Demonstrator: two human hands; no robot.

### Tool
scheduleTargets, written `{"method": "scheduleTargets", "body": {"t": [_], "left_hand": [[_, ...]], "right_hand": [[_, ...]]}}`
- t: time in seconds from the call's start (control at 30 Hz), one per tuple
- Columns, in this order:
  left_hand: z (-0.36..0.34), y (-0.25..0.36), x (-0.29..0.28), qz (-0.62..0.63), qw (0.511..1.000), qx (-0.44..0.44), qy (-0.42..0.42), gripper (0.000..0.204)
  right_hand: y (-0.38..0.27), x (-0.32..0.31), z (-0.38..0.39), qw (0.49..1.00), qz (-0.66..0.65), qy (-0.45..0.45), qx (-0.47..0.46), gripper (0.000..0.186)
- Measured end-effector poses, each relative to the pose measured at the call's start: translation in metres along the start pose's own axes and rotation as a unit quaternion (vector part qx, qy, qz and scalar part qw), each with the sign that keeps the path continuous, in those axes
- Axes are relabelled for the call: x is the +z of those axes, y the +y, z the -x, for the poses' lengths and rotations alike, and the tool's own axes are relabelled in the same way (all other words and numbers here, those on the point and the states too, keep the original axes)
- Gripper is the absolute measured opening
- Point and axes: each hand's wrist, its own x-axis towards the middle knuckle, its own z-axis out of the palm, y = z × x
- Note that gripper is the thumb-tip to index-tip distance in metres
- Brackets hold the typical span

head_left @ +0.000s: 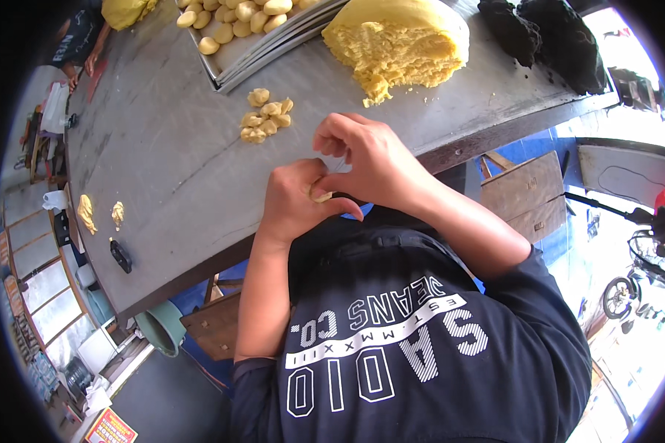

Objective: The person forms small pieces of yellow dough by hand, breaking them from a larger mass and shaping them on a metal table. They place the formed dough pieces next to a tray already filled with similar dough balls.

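Above the near edge of the table, my left hand (pixel 294 198) is closed around a small piece of pale yellow dough (pixel 320 193), part of which shows by the thumb. My right hand (pixel 366 156) meets it from the right, its fingers curled and its thumb against the left hand at the dough. Whatever lies under the right fingers is hidden. Just beyond my hands sits a cluster of small, uneven dough lumps (pixel 264 120). Farther off, a big mound of yellow dough (pixel 403 40) has a torn, crumbly front.
Stacked metal trays (pixel 229 81) hold several smooth dough balls (pixel 242 28). Black lumpy masses (pixel 561 44) lie at the far right of the grey table (pixel 177 214). Dough scraps (pixel 87 213) and a small black object (pixel 120 256) are at left. Another person (pixel 77 37) stands at the far left corner.
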Motion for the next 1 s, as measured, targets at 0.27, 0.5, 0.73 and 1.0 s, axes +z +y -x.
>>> {"method": "scheduleTargets", "body": {"t": [0.27, 0.5, 0.73, 1.0], "left_hand": [[-0.010, -0.012, 0.004, 0.133, 0.990, 0.032, 0.028, 0.055], [-0.019, -0.002, -0.001, 0.244, 0.966, 0.007, 0.088, 0.049], [-0.007, -0.026, -0.008, 0.293, 0.954, -0.038, 0.056, 0.051], [-0.006, -0.008, -0.008, 0.307, 0.946, -0.069, 0.078, 0.037]], "right_hand": [[0.011, -0.037, -0.020, 0.972, 0.198, 0.039, -0.120, 0.025], [0.044, -0.041, -0.017, 0.889, 0.453, -0.014, -0.064, 0.014], [0.053, -0.033, 0.019, 0.930, 0.333, 0.102, -0.117, 0.024], [0.061, -0.091, -0.001, 0.826, 0.358, 0.381, -0.211, 0.024]]}}
